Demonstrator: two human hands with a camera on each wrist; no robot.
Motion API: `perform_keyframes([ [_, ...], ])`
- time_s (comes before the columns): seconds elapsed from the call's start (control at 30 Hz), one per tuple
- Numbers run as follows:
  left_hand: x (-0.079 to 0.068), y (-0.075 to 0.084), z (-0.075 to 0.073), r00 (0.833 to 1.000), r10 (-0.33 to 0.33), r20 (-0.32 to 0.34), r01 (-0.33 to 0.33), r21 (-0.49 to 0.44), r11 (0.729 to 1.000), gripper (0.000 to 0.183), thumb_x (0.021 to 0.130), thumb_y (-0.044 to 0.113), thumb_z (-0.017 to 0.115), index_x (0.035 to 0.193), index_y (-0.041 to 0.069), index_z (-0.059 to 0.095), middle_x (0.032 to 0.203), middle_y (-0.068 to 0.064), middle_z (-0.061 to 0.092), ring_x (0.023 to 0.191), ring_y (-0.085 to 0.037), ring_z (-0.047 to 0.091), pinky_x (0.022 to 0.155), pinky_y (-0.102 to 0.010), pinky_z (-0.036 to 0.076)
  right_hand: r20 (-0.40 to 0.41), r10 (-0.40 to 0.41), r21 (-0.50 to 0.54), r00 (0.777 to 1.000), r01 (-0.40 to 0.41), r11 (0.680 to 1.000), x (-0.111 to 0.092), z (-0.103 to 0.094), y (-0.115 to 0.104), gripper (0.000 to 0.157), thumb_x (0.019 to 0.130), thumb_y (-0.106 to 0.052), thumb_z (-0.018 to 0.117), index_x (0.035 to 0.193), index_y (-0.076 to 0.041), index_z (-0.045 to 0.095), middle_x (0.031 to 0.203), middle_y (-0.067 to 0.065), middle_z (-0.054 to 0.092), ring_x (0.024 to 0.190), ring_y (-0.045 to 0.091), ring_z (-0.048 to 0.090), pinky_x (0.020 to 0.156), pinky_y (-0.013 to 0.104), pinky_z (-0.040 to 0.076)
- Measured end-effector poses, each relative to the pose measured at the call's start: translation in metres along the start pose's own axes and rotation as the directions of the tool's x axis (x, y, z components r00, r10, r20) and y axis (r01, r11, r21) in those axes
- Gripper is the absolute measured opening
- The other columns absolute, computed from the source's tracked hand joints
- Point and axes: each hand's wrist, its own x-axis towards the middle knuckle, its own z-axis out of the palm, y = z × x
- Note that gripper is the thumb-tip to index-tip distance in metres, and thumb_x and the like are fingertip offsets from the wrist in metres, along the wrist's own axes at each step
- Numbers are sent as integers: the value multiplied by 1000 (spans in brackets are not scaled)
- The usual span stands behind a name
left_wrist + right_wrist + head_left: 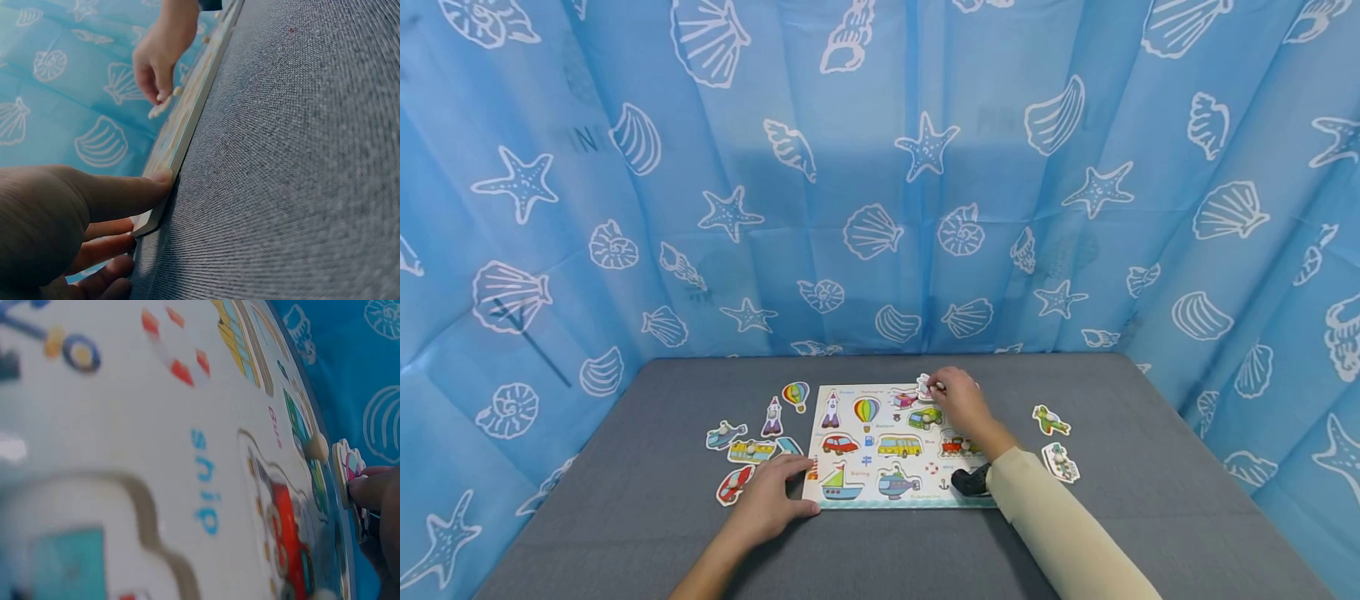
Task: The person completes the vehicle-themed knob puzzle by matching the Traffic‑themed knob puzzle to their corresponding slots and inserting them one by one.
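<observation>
A wooden puzzle board [865, 503] with printed vehicles lies on the grey table. My left hand [767, 498] holds its near left corner, thumb on the front edge and fingers at the left side, as the left wrist view shows. Over the board's far edge, my right hand [964, 404] pinches a pink and white helicopter piece [345, 472], tilted up off the board. That piece is near the printed helicopter [904, 400]. A green vehicle piece [925, 417] and a red train piece [953, 445], both with knobs, sit in their slots.
Left of the board lie loose pieces: a balloon [796, 396], a rocket [772, 418], a submarine [725, 434], a yellow bus [751, 452], a red car [732, 485] and a partly hidden blue piece [790, 447]. To the right are a green airplane [1051, 420] and a ship [1061, 462].
</observation>
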Motion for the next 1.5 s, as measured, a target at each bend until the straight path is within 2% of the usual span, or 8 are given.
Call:
perform_keyframes([
  [0.3, 0, 0, 0, 1000, -1, -4, 1, -8, 1000, 61, 64, 25, 90, 119, 10, 69, 120, -4, 63, 114, -30, 54, 96, -50, 41, 58, 3, -17, 998, -2, 1000, 5, 10, -8, 9, 92, -4, 64, 96, -8, 72, 106, 9, 64, 106, 29, 57, 90, 45, 46],
  [0.47, -1, -1, 1, 1000, 17, -16, -17, -12, 1000, 61, 63, 24, 91, 118, 9, 69, 119, -4, 63, 113, -30, 55, 96, -50, 41, 58, -3, -34, 998, 5, 999, 5, 14, -13, 10, 92, -4, 64, 95, -8, 73, 103, 8, 65, 105, 29, 58, 91, 46, 45],
  [0.77, 0, 0, 2, 1000, 1, -23, -1, -19, 1000, 59, 63, 22, 90, 118, 10, 70, 118, -2, 64, 114, -28, 55, 97, -49, 40, 66, -27, -43, 997, 30, 999, 11, 23, -21, 11, 91, -3, 65, 92, -8, 74, 97, 6, 66, 101, 27, 60, 91, 44, 46],
  [1.07, 0, 0, 0, 1000, 6, -10, -6, -18, 1000, 61, 64, 24, 90, 119, 9, 69, 119, -4, 63, 114, -30, 55, 96, -51, 41, 84, -30, -31, 996, 33, 999, 11, 27, -29, 13, 90, 0, 65, 94, -7, 75, 98, 5, 67, 101, 27, 60, 92, 44, 46],
  [1.3, -1, 1, 0, 1000, 2, -10, -2, -25, 1000, 61, 64, 23, 90, 119, 8, 69, 119, -4, 63, 114, -30, 55, 96, -51, 41, 112, 0, -21, 994, 2, 1000, 10, 29, -30, 12, 91, -3, 66, 96, -10, 75, 101, 4, 66, 102, 25, 58, 93, 43, 45],
  [1.5, -1, 1, 0, 1000, 0, -12, 0, -25, 1000, 61, 64, 23, 91, 119, 9, 69, 118, -3, 63, 113, -29, 55, 96, -50, 41, 103, 3, -58, 995, 3, 998, 9, 29, -32, 12, 91, -6, 66, 97, -11, 75, 103, 3, 67, 102, 24, 57, 92, 42, 46],
])
